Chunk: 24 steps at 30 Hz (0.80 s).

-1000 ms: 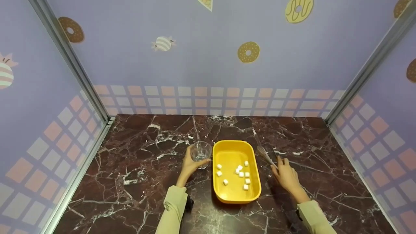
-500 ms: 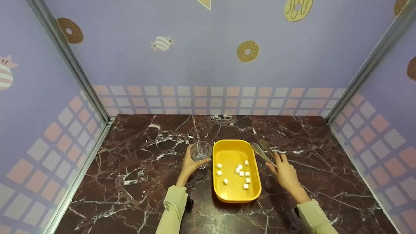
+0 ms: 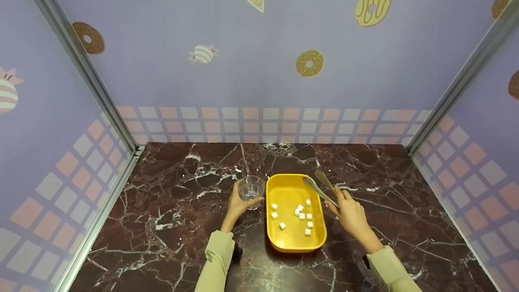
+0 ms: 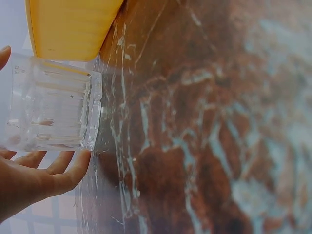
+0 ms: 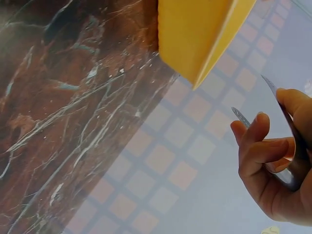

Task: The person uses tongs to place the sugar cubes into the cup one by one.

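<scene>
My left hand [image 3: 238,207] grips a clear glass [image 3: 252,190] standing upright just left of a yellow tub [image 3: 324,239], thumb on the near side. In the left wrist view, the glass [image 4: 53,107] has nothing visible inside, and its base is at the table. My right hand [image 3: 352,215] holds metal tongs [image 3: 314,187] whose two perforated arms are spread apart. One tongs tip is over the tub's far right rim; the other is just outside it. Inside the tub lie several small white cubes [image 3: 302,216], mostly toward its right side.
The dark marbled table [image 3: 182,227] carries the tub and glass. A patterned purple wall [image 3: 259,81] stands behind it, and side walls with metal edge strips [image 3: 109,215] close off left and right.
My right hand has raised the tongs and brought them left from beside the tub to its far right rim, and the tongs' arms now show spread. The left hand and glass stay put.
</scene>
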Each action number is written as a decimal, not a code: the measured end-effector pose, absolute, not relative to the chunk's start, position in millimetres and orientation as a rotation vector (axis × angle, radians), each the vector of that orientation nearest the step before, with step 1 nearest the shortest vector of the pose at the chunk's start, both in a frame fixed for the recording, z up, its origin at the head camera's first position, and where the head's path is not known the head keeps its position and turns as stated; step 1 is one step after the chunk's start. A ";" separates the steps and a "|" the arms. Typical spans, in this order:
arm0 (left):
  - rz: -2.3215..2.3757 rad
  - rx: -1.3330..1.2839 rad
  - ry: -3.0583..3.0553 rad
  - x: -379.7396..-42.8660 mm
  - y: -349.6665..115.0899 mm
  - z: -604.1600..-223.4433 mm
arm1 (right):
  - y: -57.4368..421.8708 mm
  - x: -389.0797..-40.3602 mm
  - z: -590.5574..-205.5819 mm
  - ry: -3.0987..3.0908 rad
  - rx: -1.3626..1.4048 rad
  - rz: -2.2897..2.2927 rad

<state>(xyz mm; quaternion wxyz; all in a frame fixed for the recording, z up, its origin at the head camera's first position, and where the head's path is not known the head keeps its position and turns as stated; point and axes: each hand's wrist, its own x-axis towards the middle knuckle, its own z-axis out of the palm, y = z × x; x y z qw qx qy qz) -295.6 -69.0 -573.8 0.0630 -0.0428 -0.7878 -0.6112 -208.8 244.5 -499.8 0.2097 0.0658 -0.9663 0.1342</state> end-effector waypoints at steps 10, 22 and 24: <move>-1.821 -0.104 -2.400 -294.2 -69.5 -570.7 | 229.0 -213.1 -494.4 -2.679 0.286 0.377; -1.796 -0.076 -2.430 -293.8 -68.9 -570.8 | 207.7 -221.4 -492.3 -2.686 0.464 0.287; -1.797 -0.078 -2.430 -293.1 -69.0 -570.7 | 205.4 -222.3 -492.7 -2.694 0.477 0.280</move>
